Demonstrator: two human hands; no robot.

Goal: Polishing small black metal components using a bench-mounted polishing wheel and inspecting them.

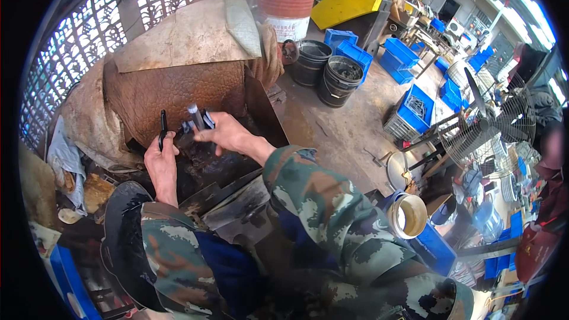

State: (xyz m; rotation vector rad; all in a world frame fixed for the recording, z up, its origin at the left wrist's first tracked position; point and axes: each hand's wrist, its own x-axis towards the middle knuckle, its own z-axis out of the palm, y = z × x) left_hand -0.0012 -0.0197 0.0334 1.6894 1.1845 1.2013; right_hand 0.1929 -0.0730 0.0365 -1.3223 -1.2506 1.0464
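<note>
My left hand (pixel 161 166) is closed on a slim black part (pixel 163 128), which stands upright between the fingers and thumb. To its right, my right hand (pixel 232 135) grips a small bundle of dark metal pieces (pixel 204 120); one of them has a shiny, rounded end. Their exact kind is too small to tell. Both hands are over a dark, grimy metal trough (pixel 204 163). Behind them lies a large brown drum-like surface (pixel 178 92) with a rough, pebbled texture, partly covered by a stained sheet (pixel 178 32).
Two black buckets (pixel 342 80) stand beyond the trough, near a red-brown barrel (pixel 287 3) and a yellow sloped metal piece (pixel 347 6). On the right are a large fan (pixel 489 123), a blue crate of metal parts (pixel 413 108), a beige bucket (pixel 409 216) and a person in dark red (pixel 542 231).
</note>
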